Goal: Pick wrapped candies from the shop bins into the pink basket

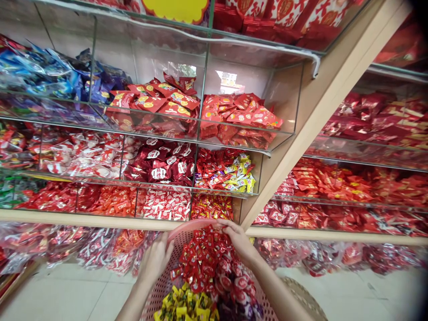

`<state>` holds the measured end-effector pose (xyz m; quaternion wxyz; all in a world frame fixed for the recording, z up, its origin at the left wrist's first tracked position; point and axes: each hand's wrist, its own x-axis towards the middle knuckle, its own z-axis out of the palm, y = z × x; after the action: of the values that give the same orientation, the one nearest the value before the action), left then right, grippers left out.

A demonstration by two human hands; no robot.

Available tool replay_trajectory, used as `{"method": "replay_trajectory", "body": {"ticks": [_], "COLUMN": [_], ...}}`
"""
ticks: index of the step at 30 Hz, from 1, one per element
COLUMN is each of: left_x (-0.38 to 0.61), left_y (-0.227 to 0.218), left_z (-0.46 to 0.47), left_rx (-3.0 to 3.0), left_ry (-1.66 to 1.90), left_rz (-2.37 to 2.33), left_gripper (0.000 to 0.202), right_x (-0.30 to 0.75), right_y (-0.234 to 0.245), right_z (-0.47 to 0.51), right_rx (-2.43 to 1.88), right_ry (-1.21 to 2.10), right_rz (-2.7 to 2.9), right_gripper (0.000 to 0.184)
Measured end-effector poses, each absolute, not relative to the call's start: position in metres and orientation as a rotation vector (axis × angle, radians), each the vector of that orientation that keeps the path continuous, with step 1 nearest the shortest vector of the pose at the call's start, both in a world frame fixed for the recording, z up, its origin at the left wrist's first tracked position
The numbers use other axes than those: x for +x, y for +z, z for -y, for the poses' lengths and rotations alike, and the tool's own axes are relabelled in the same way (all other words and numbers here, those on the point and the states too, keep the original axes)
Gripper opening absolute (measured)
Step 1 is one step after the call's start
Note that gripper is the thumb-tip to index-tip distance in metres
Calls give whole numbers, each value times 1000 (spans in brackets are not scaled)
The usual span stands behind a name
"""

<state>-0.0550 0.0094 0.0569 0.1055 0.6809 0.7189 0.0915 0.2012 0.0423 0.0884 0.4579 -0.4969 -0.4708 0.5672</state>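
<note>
A pink plastic basket [157, 298] is held up at the bottom centre, heaped with small red wrapped candies [203, 263] and some yellow wrapped ones [185, 307]. My left hand [155, 261] is closed round the basket's left rim. My right hand [239, 240] grips the far rim, fingers curled over it and touching the red candies. Just above the basket is a clear bin of red and yellow candies [212, 206].
Tiers of clear acrylic bins [234, 133] hold red, white, dark red and blue wrapped sweets. A slanted wooden divider [321, 116] separates more bins on the right. Bagged sweets [100, 249] hang under the wooden shelf edge [83, 219]. The floor [67, 294] is pale tile.
</note>
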Motion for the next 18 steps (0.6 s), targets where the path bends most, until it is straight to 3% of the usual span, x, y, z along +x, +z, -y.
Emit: {"method": "replay_trajectory", "body": {"ticks": [3,9,18], "left_x": [-56,-56,-57], "left_y": [55,53,52], "left_z": [-9,-9,-9], "left_rx": [2009,1994,2018], "left_ry": [283,318,343], "left_rz": [-2114,-2107,-2102], "left_gripper": [43,44,42], "right_x": [186,158,139], "right_y": [77,58,40], "right_z": [-40,-32,-36], "right_rx": [-1250,-1290,-1497], "right_ry": [1159,705,438], "right_rz": [1439,1855,2159], "right_gripper": [36,13,21]}}
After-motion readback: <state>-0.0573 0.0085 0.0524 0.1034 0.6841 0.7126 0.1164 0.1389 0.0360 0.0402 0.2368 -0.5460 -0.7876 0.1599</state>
